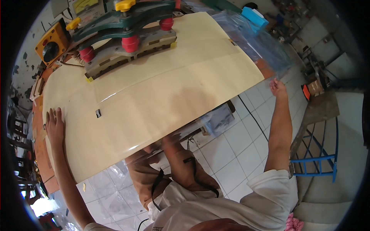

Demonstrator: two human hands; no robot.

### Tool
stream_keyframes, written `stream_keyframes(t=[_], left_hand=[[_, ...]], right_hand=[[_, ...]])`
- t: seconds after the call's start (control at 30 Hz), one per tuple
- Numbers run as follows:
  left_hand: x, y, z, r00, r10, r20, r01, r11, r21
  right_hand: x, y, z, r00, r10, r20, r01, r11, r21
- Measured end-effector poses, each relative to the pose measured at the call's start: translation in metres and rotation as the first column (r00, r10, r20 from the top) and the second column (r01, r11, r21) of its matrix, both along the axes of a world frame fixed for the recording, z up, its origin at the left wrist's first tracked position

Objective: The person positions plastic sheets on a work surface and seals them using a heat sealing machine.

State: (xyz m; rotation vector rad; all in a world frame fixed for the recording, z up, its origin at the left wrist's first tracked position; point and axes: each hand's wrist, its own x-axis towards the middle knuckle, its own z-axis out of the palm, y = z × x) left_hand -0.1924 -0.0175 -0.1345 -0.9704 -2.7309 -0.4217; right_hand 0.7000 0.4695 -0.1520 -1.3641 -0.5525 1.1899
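Note:
My left hand (54, 123) lies flat with fingers stretched out on the left end of a table covered with tan sheeting (162, 104). A small dark clip-like piece (98, 113) rests on the sheeting to its right. My right hand (277, 87) is off the table's right corner, fingers closed in a pinch at the edge of a clear plastic sheet (266, 44). That sheet lies crumpled over the far right side of the table. At the back, a green press-like machine (125, 29) with red cylinders and yellow knobs stands over the sheeting.
A yellow control box (52, 44) with a black dial stands at the back left. A light-blue box (254, 19) sits at the far right. Clear plastic (115, 184) covers part of the tiled floor. A blue metal frame (318, 161) stands to the right.

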Motion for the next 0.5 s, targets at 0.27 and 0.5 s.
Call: stream_keyframes(t=[0.27, 0.5], left_hand=[[-0.010, 0.000, -0.004, 1.000, -0.003, -0.011, 0.003, 1.000, -0.022], [-0.006, -0.001, -0.003, 1.000, -0.009, 0.019, 0.009, 1.000, 0.010]], right_hand=[[-0.018, -0.031, 0.008, 0.996, -0.027, -0.081, 0.029, 0.999, 0.023], [-0.044, -0.079, 0.000, 0.972, 0.226, -0.068, -0.218, 0.970, 0.106]])
